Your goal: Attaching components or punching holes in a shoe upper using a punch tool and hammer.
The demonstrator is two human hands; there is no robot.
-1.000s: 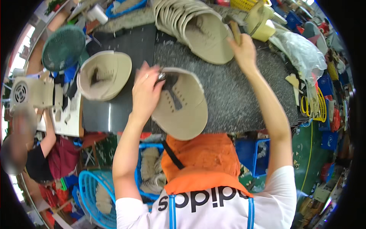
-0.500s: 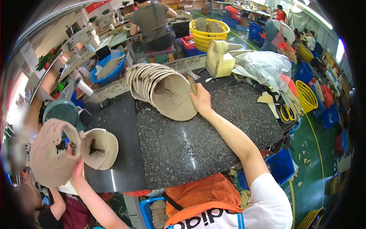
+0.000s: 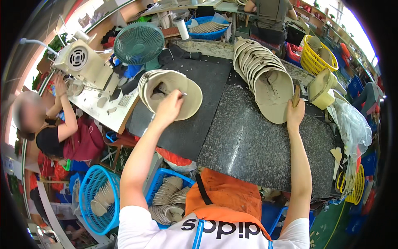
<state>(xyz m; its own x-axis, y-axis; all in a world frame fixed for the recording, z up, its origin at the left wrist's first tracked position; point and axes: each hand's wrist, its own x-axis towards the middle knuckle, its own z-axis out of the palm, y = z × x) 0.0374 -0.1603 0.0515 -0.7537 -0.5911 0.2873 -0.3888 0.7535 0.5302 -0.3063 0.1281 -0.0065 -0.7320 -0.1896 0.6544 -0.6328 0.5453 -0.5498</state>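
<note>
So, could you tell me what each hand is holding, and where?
Left hand pinches the near rim of the beige cap stack; right hand grips a brown tool's lower end.

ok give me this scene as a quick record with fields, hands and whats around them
left hand: on the small stack of beige caps, fingers at its edge
right hand: holds a brown tool beside the long row of caps
surface: dark speckled table
nearby: green fan, blue baskets of caps by the table, yellow basket
</note>
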